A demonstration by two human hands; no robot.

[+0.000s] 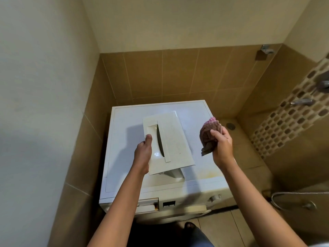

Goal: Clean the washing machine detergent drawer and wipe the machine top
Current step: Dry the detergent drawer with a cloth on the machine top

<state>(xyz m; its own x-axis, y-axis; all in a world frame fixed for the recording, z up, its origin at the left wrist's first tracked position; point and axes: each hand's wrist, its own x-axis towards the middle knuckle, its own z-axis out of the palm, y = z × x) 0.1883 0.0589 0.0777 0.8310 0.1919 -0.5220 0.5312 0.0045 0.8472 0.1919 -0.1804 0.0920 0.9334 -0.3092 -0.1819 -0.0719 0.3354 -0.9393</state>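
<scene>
l hand (pixel 143 150) grips drawer (pixel 169 139), r hand (pixel 222 145) clutches cloth (pixel 209 134), drawer body mostly hidden

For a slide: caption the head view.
The left hand holds the detergent drawer over the washer top; the right hand grips a cloth.

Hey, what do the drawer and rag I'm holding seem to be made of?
The drawer: probably molded plastic, yellowed off-white, glossy where light glints by the left hand. The rag: soft fabric, maybe terry, brownish with a pink edge, matte, crumpled in folds in the right hand.
</scene>
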